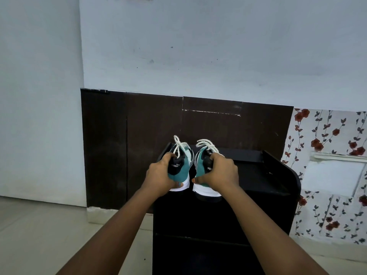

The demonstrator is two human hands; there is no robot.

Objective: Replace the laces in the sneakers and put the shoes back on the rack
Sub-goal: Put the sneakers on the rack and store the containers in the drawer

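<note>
Two teal, black and white sneakers with white laces are side by side at the left end of the black shoe rack's top (258, 175), toes pointing at the wall. My left hand (158, 175) grips the heel of the left sneaker (181, 166), thumb under the white sole. My right hand (222, 171) grips the heel of the right sneaker (201, 161) the same way. Both pairs of laces are tied in loops that stick up above the tongues. The heels overhang the rack's front edge; I cannot tell whether the soles rest on it.
The rack stands against a dark brown wall panel (139, 135), with a raised lip at its back and right side. Flowered wallpaper (327, 175) covers the wall to the right. Pale floor tiles (49, 235) lie to the left of the rack.
</note>
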